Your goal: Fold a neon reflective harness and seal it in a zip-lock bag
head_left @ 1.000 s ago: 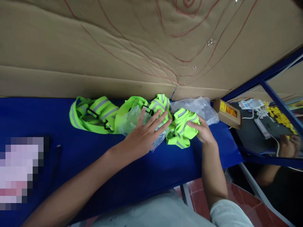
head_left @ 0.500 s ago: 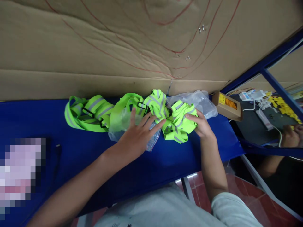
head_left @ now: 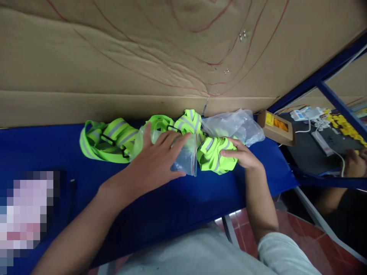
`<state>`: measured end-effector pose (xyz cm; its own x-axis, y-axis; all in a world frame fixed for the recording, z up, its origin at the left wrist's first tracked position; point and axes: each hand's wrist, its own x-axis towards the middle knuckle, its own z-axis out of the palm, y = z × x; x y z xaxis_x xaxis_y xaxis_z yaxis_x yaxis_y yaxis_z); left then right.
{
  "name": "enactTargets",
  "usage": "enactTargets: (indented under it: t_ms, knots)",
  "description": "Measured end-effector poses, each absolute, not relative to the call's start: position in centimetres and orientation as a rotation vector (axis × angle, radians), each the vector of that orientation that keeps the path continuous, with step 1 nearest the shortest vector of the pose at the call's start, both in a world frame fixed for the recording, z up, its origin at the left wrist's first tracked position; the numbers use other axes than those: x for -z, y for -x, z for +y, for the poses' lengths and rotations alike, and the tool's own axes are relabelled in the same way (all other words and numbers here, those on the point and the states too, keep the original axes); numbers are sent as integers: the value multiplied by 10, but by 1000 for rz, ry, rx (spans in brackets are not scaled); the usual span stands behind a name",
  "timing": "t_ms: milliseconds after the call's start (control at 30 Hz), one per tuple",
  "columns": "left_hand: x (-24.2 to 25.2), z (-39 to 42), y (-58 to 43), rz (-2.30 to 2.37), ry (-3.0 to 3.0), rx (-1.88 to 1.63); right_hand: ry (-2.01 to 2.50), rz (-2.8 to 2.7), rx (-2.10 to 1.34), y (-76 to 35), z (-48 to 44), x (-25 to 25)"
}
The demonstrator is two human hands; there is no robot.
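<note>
My left hand (head_left: 156,160) rests on a clear zip plastic bag (head_left: 185,160) on the blue table (head_left: 172,206), fingers bent over the bag's top and lifting its open edge. My right hand (head_left: 242,154) grips a bunched neon-green reflective strap bundle (head_left: 213,156) right beside the bag's mouth. More neon-green straps with grey bands (head_left: 109,139) lie in a row to the left, against the cardboard. Another strap loop (head_left: 190,122) sits just behind the bag.
A big cardboard sheet (head_left: 143,57) with red lines stands behind the table. A crumpled clear bag (head_left: 237,124) and a small brown box (head_left: 275,128) lie at the table's right end. Beyond a blue frame (head_left: 338,103), another person's hand (head_left: 355,164) works at a dark surface.
My left hand went from lying flat on the bag to curling over it and raising its edge. My right hand drew the strap bundle a little nearer to the bag.
</note>
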<state>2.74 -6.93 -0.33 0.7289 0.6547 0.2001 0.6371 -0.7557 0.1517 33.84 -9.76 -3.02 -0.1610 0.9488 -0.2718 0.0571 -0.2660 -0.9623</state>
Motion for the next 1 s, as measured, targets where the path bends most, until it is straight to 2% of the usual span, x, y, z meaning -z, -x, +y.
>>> enactTargets:
  t_ms: [100, 367, 800, 1000]
  knots:
    - [-4, -70, -32, 1029, -2869, -457, 1371, -1418, -1488, -336, -99, 27]
    - [9, -81, -54, 942, -2948, -367, 1270, -1803, -1407, -326, -102, 20]
    - [33, -64, -60, 805, -2899, -416, 1204, -1657, -1258, -300, -103, 29]
    - [42, -54, -56, 810, -2864, -452, 1235, -1794, -802, -287, -103, 43]
